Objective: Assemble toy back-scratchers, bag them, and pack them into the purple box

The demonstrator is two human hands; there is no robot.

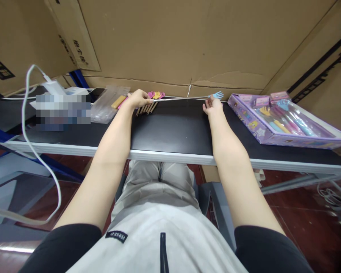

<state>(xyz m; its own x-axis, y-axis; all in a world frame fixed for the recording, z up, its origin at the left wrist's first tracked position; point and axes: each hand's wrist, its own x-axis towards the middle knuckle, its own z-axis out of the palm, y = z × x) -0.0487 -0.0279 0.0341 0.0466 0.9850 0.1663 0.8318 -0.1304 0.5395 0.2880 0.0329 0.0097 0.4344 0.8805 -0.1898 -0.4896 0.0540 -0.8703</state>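
A telescopic back scratcher [182, 99] with a light-blue claw head is stretched out level above the black tabletop. On its left end the fingers of my left hand [139, 99] are closed, hiding the grip. Near the blue claw, my right hand [214, 106] pinches the rod, with its other fingers loosely curled. Beside and partly behind my left hand lie several more back scratchers [147, 109], their metal rods side by side, with pink and yellow claws showing. A yellow handle [118, 102] sticks out left of that hand, with a pink one next to it.
A purple display box [251, 127] at the right holds several bagged back scratchers. Clear plastic bags [105, 108] lie to the left, near a blurred-out item [63, 110] and a white cable [24, 113]. Cardboard [159, 41] walls the back; a metal edge [170, 156] runs along the front.
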